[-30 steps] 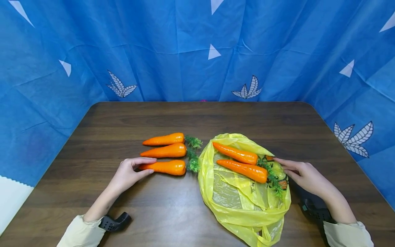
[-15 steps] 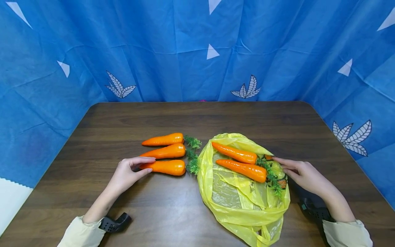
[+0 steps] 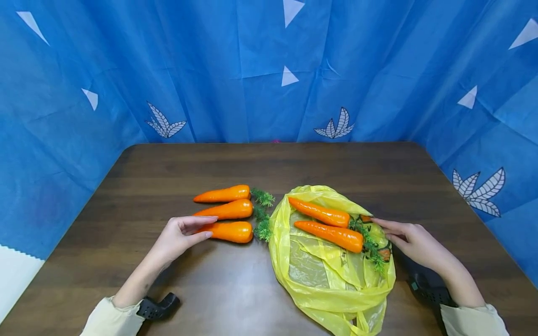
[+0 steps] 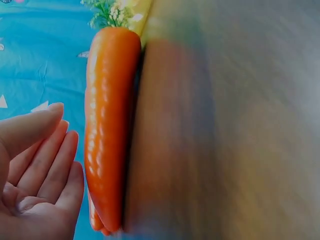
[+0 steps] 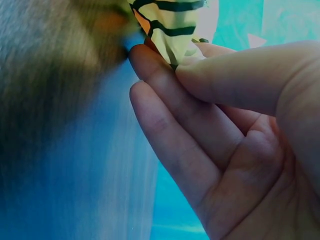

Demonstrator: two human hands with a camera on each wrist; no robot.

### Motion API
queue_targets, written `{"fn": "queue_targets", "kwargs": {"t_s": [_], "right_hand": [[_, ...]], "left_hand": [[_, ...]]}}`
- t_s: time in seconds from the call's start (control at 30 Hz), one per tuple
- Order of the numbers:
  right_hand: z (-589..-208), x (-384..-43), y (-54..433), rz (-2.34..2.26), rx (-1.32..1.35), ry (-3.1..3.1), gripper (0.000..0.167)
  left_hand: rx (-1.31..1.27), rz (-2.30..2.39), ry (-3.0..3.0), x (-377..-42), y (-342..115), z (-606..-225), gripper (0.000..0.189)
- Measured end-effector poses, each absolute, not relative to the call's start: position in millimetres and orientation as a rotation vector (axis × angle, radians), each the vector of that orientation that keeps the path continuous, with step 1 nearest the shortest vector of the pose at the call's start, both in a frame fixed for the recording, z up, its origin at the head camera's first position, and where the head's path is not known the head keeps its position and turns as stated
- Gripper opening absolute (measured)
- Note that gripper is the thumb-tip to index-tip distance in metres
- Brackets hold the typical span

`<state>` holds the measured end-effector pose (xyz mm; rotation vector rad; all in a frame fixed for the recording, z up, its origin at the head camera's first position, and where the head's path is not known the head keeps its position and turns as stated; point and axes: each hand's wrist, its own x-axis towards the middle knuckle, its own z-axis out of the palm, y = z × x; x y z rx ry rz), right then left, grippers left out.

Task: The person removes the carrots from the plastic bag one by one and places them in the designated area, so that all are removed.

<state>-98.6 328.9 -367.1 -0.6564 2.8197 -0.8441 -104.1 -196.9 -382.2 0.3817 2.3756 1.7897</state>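
Three orange carrots with green feathery tops lie side by side on the left: a far carrot point(image 3: 222, 193), a middle carrot point(image 3: 233, 209) and a near carrot point(image 3: 233, 232). My left hand point(image 3: 178, 237) is at the pointed end of the near carrot, fingers extended. In the left wrist view a narrow gap shows between the fingers and the carrot point(image 4: 111, 115). A crumpled yellow plastic bag point(image 3: 307, 270) lies flat on the right, with two more carrots point(image 3: 329, 234) on top. Between thumb and fingers, my right hand point(image 3: 420, 245) pinches the bag's printed right edge point(image 5: 175, 20).
The dark wooden table point(image 3: 235, 298) carries everything. A blue patterned curtain point(image 3: 252, 70) hangs behind it and along both sides. Black wrist-worn devices, such as the left one point(image 3: 157, 307), sit close to the tabletop.
My left hand has shifted slightly right along the near carrot, covering more of its tip. The right hand stays at the bag's edge. The head view has tilted up a little.
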Motion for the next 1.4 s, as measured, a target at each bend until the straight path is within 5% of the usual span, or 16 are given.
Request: {"fn": "queue_targets", "kwargs": {"t_s": [0.4,0.7,1.4], "right_hand": [[-368,-97,333,-0.810,-0.666,2.834,0.050],[-369,-100,330,-0.839,-0.699,2.825,0.050],[-369,-100,331,-0.898,-0.690,2.826,0.047]], "left_hand": [[0.713,1.772,2.174,-119,-101,-348,0.032],[0.898,1.765,2.039,-131,-24,-359,0.029],[1.013,1.336,2.333,-143,2,-388,0.030]]}}
